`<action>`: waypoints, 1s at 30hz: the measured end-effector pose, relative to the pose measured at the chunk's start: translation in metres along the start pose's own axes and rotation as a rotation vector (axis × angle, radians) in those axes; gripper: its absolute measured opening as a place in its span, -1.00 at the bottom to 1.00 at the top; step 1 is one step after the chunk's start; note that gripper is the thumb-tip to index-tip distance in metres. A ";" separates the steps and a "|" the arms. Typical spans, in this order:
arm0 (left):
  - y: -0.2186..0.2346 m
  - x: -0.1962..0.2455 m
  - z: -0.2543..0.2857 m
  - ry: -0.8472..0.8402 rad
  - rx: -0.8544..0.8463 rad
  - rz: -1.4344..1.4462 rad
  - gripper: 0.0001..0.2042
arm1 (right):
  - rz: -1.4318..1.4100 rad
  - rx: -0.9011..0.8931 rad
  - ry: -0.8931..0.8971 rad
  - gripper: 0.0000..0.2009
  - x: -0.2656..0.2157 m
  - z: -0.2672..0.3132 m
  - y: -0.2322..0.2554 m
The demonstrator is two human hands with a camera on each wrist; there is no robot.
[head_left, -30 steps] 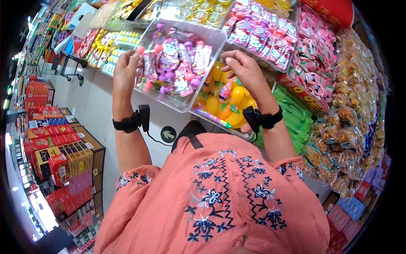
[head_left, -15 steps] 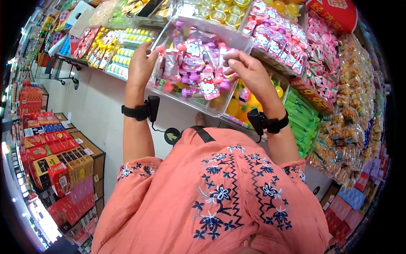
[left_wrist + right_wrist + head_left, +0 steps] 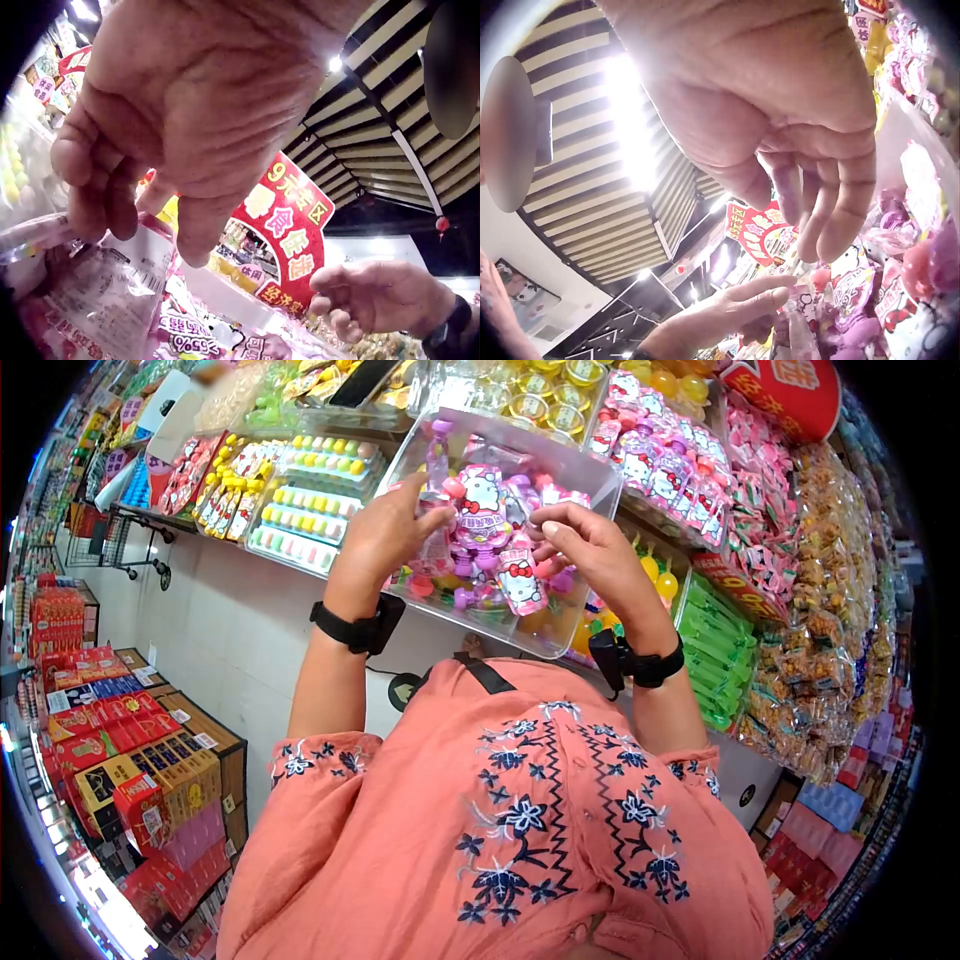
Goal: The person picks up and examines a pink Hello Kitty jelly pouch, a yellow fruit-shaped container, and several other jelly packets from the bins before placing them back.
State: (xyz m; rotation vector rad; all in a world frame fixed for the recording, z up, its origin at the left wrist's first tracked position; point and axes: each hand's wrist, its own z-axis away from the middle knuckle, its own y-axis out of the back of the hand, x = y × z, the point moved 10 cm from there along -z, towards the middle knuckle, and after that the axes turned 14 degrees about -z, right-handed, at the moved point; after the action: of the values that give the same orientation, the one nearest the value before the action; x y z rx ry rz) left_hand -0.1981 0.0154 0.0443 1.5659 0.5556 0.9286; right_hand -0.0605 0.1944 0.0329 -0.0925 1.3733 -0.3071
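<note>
A: Live now: L hand by the left side of the clear plastic rectangular bin, fingers bent, thumb well apart. R hand opp., loosely curved.

B: Grip status?

A: Both apart, nothing clamped AFAICT. Contact w/ the pkts below? Can't tell.

B: And the glossy pink-and-purple cartoon-cat pkts?

A: In that bin, btwn & under the hands, heaped at all angles.

B: Risks?

A: Loose heap, slick wrappers: a push at one side could send pkts sliding, maybe over the near rim. Knobbly caps might snag, so one pkt drags another. A forearm bump might shift the bin, IMO.

B: Other containers?

A: Far side: clear tub w/ round yellow cups. Left: clear trays w/ pastel egg-like pieces in rows. Right: shiny yellow fruit-shaped pieces, part hidden, then long green plastic-wrapped pkts, stacked.
</note>
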 end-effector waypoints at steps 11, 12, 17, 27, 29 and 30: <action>0.001 0.011 -0.004 -0.152 0.000 0.125 -0.75 | 0.008 0.002 -0.003 -0.73 0.001 -0.009 -0.001; 0.001 0.011 -0.003 -0.150 -0.019 0.139 -0.77 | 0.006 -0.005 -0.002 -0.73 0.001 -0.009 -0.002; 0.008 0.013 0.006 -0.211 0.074 0.109 -0.85 | 0.028 -0.031 -0.038 -0.71 0.005 -0.011 -0.006; 0.092 0.051 0.049 -0.205 0.624 0.510 -0.87 | -0.485 -0.227 -0.242 -0.42 -0.001 -0.001 -0.038; 0.092 0.080 0.062 -0.280 0.671 0.475 -0.82 | -0.686 -0.245 -0.166 -0.41 -0.012 -0.004 -0.043; 0.088 0.093 0.067 -0.352 0.699 0.442 -0.79 | -0.769 -0.287 -0.090 -0.45 -0.027 -0.003 -0.044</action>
State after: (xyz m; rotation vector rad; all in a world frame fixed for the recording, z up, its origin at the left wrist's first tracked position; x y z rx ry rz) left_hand -0.1033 0.0293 0.1522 2.4970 0.2901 0.7818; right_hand -0.0752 0.1597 0.0688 -0.8733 1.2384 -0.7313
